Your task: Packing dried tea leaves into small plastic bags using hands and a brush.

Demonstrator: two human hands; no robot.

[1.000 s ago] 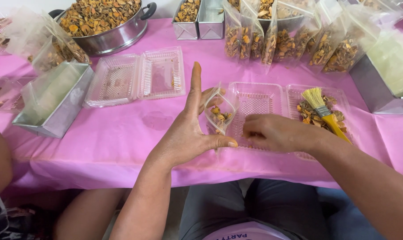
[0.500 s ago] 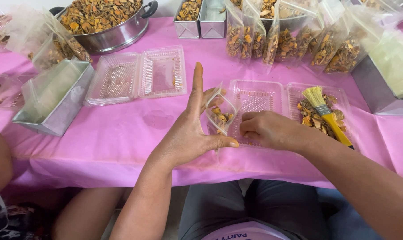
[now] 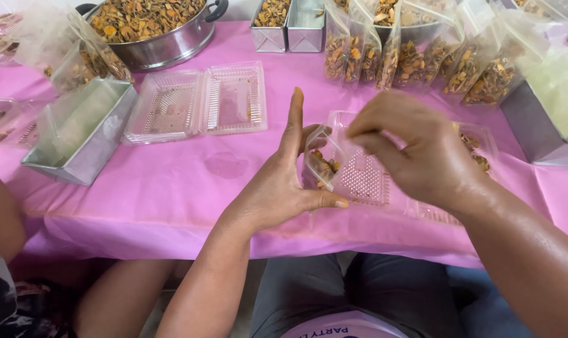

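Two hands are working at one small clear bag (image 3: 323, 164) holding orange-brown dried pieces. The bag is lying just beyond the left hand (image 3: 277, 188), over the near end of a clear hinged plastic tray (image 3: 365, 181) on the pink tablecloth (image 3: 171, 188). The left hand is standing on its edge, palm turned toward the bag, fingers stretched straight and pointing away from the body, thumb lying flat toward the tray; it is bracing the bag rather than closing on it. The right hand (image 3: 415, 150) is hovering above the tray, wrist bent, knuckles up, with its fingertips pinched together on the bag's upper edge. Both forearms are reaching in from the body over the table's near edge.

Beyond the left hand, an open empty clamshell tray (image 3: 196, 103) is lying flat, and left of that a rectangular metal tin (image 3: 77, 134) is sitting. Farther off, a metal pot (image 3: 152, 31) full of the same dried pieces is standing, and beyond the right hand a row of filled clear bags (image 3: 421, 59) is leaning upright.
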